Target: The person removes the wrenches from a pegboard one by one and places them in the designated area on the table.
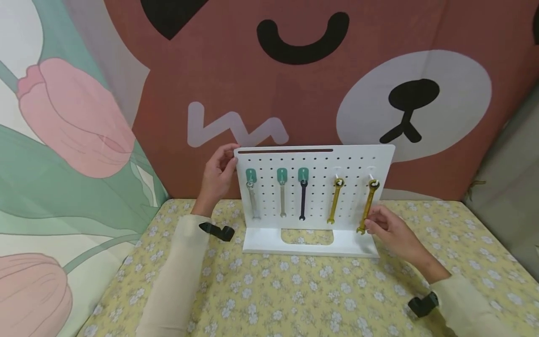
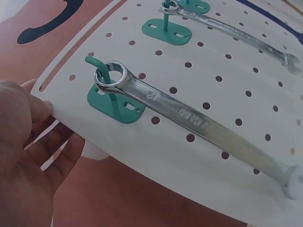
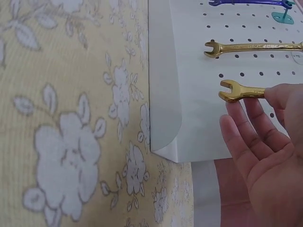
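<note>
A white pegboard stands upright on its base, with several wrenches hanging from hooks. My left hand pinches the board's upper left corner between thumb and fingers. Closest to it hangs a silver wrench by its ring end on a green hook. At the right side, my right hand pinches the lower part of the rightmost gold wrench, its open end sticking out past the thumb. That wrench's ring end is still at a clear hook. Another gold wrench hangs beside it.
A second silver wrench and a dark blue wrench hang on green hooks at mid-board. The pegboard's base rests on a flowered yellow tablecloth. Behind rises a printed curtain with a bear face.
</note>
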Demonstrator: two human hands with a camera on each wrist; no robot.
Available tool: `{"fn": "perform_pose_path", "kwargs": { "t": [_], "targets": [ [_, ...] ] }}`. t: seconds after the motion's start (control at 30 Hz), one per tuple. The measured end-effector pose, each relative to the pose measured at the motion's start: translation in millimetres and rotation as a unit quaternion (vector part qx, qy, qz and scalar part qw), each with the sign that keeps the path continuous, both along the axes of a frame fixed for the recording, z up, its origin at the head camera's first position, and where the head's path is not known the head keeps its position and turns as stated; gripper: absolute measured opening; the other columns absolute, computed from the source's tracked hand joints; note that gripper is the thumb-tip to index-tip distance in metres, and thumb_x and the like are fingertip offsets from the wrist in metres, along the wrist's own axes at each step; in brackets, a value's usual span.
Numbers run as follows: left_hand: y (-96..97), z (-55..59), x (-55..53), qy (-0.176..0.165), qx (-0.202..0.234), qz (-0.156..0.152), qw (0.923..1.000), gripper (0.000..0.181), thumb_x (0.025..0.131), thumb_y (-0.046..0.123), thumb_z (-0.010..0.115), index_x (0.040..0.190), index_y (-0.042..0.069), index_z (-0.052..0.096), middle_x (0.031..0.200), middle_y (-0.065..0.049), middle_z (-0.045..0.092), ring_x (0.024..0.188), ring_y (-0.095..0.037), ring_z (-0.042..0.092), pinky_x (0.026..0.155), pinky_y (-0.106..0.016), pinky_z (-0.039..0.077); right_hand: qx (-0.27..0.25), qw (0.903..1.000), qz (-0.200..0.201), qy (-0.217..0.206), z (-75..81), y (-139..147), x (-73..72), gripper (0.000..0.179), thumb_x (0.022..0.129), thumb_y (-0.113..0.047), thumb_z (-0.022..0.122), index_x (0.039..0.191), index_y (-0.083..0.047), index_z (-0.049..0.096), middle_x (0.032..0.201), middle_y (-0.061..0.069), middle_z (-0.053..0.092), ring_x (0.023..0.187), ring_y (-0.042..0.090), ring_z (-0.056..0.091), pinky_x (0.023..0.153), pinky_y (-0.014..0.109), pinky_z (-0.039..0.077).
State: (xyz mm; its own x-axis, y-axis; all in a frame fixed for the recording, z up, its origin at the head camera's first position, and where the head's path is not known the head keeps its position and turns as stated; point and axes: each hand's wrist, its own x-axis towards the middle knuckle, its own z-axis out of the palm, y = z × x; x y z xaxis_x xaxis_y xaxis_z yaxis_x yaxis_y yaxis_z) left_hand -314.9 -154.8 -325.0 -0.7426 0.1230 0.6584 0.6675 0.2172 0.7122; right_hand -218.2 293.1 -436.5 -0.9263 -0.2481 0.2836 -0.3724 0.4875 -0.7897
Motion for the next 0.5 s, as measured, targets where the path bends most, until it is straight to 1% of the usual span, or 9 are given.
{"fn": "perform_pose_path", "kwargs": {
  "t": [0.1, 0.23, 0.37, 0.4, 0.5],
  "targets": [
    [-1.5, -1.9, -2.7, 0.001, 0.014, -0.012, 0.9998, 0.032, 0.106, -0.004, 0.052, 0.137, -0.001, 0.058, 0.112, -0.026, 0.062, 0.093, -0.035, 0.063, 0.077, -0.043, 0.056, -0.019, 0.9998, 0.01, 0.001, 1.5, -0.9, 0.5, 0.019, 0.109, -0.013, 0.053, 0.12, 0.002, 0.051, 0.11, 0.019, 0.066, 0.094, 0.016, 0.07, 0.08, 0.041, 0.059],
    [-3.6, -3.9, -3.7, 0.003, 0.024, -0.02, 0.9995, 0.031, 0.106, 0.0, 0.054, 0.137, 0.001, 0.059, 0.109, -0.023, 0.062, 0.091, -0.03, 0.062, 0.075, -0.03, 0.054, -0.059, 0.9977, 0.027, -0.017, 4.1, -1.4, 3.0, 0.019, 0.11, -0.012, 0.052, 0.119, 0.004, 0.051, 0.108, 0.021, 0.063, 0.094, 0.016, 0.069, 0.08, 0.041, 0.06],
    [-4.4, -5.4, -3.4, 0.01, 0.024, -0.02, 0.9995, 0.031, 0.106, 0.002, 0.054, 0.136, 0.0, 0.059, 0.107, -0.021, 0.062, 0.089, -0.029, 0.061, 0.073, -0.026, 0.053, -0.096, 0.9938, 0.035, -0.043, 4.7, -1.6, 7.4, 0.021, 0.11, -0.012, 0.052, 0.121, 0.005, 0.051, 0.107, 0.022, 0.06, 0.094, 0.018, 0.068, 0.08, 0.043, 0.06],
    [-3.0, -3.6, -0.8, 0.011, 0.023, -0.019, 0.9995, 0.031, 0.106, 0.001, 0.054, 0.136, -0.001, 0.059, 0.107, -0.022, 0.062, 0.088, -0.031, 0.06, 0.072, -0.025, 0.052, -0.102, 0.993, 0.033, -0.05, 5.0, -1.8, 8.9, 0.022, 0.109, -0.013, 0.053, 0.122, 0.005, 0.051, 0.107, 0.021, 0.06, 0.095, 0.018, 0.068, 0.08, 0.044, 0.06],
    [-1.0, -4.2, -1.9, 0.018, 0.021, -0.016, 0.9995, 0.031, 0.106, 0.001, 0.054, 0.136, 0.0, 0.06, 0.105, -0.022, 0.062, 0.084, -0.033, 0.058, 0.07, -0.026, 0.05, -0.113, 0.9912, 0.017, -0.067, 5.6, -2.2, 13.5, 0.028, 0.109, -0.016, 0.054, 0.125, 0.007, 0.049, 0.108, 0.02, 0.059, 0.096, 0.018, 0.067, 0.08, 0.043, 0.06]
  ]
}}
